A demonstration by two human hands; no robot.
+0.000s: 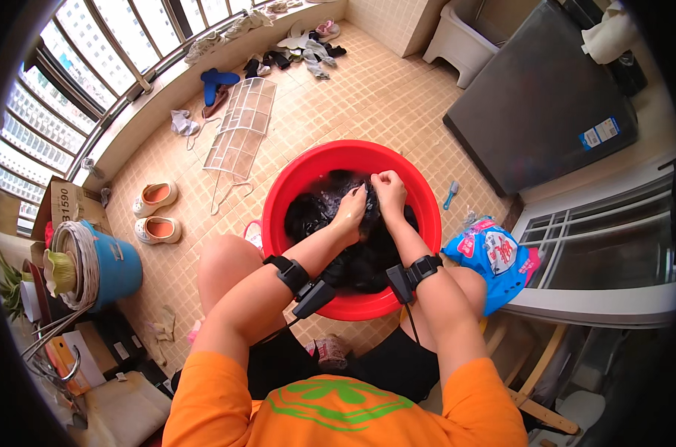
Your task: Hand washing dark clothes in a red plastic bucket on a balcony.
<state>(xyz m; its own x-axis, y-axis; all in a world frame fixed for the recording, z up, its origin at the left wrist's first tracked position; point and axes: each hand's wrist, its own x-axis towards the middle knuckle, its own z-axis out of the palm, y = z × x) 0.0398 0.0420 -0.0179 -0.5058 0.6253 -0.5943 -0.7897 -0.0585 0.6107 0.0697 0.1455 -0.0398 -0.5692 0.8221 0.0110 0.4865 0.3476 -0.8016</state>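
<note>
A round red plastic basin (273,223) stands on the tiled floor between my knees. Dark wet clothes (352,274) fill much of it, with some suds and water among them. Over the basin's middle, my left hand (351,211) pinches a piece of dark wet fabric (372,208). My right hand (390,193) is close beside it on the right, its fingertips gripping the same fabric near its upper end. The fabric's lower part runs between my hands and merges with the dark pile, so its shape is hidden.
Right of the basin are a blue detergent bag (500,251) and a small blue brush (451,195). A wire rack (243,128), white clogs (158,228) and scattered socks (314,55) lie on the floor. A blue bucket (117,265) stands left; a dark grey appliance (539,100) stands right.
</note>
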